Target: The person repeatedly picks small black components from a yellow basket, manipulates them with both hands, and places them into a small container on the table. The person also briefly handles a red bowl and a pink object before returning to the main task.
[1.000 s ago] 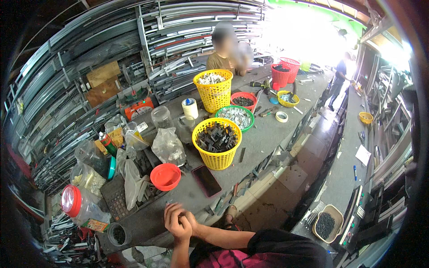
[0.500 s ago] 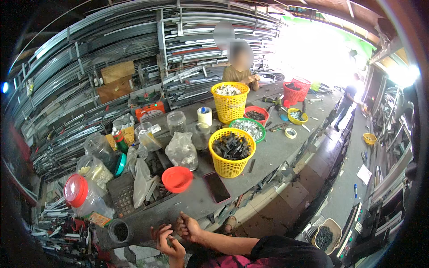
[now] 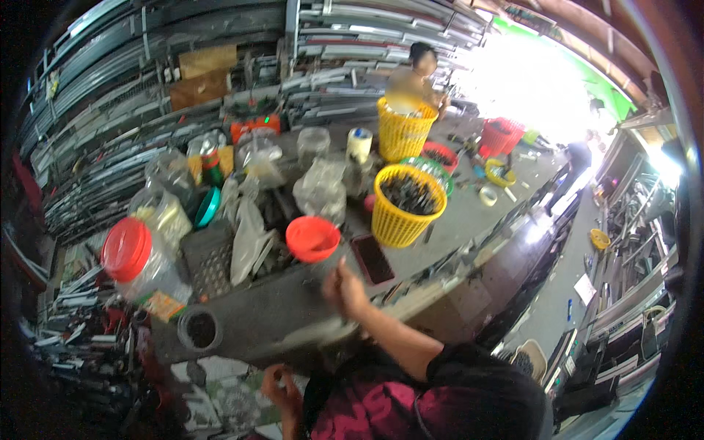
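My left hand (image 3: 281, 386) is low in front of me, below the bench edge, fingers curled toward the thumb; whatever it may hold is too small to make out. My right hand (image 3: 346, 291) is raised over the bench's near edge and smeared by motion, so its grip does not show. Just beyond it are a red plastic bowl (image 3: 313, 240) and a dark phone (image 3: 372, 259) with a reddish edge. A yellow basket (image 3: 400, 227) of black parts stands behind the phone. To the left, a clear open jar (image 3: 199, 330) contains small dark pieces.
A large clear jar with a red lid (image 3: 126, 249) stands at the left beside a dark perforated tray (image 3: 209, 264). Plastic bags (image 3: 320, 192) and further baskets (image 3: 405, 136) crowd the bench. A co-worker (image 3: 414, 81) is across it. Racks of metal profiles (image 3: 345, 50) line the back.
My hands, close together before, are now apart: the right has moved up and forward toward the red bowl, the left has stayed low. The whole view has shifted and tilted.
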{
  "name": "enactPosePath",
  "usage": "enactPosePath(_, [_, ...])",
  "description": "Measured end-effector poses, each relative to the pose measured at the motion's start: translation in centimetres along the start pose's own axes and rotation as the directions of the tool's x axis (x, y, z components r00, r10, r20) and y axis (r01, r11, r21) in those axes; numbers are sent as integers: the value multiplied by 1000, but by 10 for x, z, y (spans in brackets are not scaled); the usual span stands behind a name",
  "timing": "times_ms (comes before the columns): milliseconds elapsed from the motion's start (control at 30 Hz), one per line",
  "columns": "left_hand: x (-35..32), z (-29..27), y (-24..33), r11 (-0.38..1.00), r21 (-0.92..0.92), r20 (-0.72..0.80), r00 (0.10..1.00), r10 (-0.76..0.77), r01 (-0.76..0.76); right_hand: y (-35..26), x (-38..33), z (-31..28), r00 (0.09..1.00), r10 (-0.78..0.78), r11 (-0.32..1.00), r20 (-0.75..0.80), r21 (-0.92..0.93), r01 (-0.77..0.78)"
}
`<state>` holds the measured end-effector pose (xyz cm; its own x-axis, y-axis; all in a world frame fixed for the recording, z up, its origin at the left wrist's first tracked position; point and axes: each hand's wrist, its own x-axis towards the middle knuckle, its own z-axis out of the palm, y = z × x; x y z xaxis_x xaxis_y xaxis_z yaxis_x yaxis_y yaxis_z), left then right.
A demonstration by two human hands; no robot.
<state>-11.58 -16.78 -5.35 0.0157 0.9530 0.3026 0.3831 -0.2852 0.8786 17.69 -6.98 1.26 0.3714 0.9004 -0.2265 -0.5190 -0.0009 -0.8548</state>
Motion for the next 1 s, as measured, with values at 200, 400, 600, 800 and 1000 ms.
enactPosePath(200, [-13,22,-38,897,-331,47,955,-293,292,-4,28,-15,896,-444,775,34,-487,402])
enactPosePath(400, [-41,-4,-124,916,-69,417,845,-334,396,16,36,-11,929,-369,785,-21,-543,299])
enactPosePath(600, [-60,12,-166,932,107,612,716,-336,346,13,29,-13,896,-345,602,280,-666,440])
enactPosePath(800, [-43,21,-121,920,155,652,662,-369,360,16,27,-15,824,-381,484,419,-669,564])
enactPosePath(1000, [-8,40,-90,924,202,649,662,-375,325,27,34,-18,903,-337,559,267,-715,420])
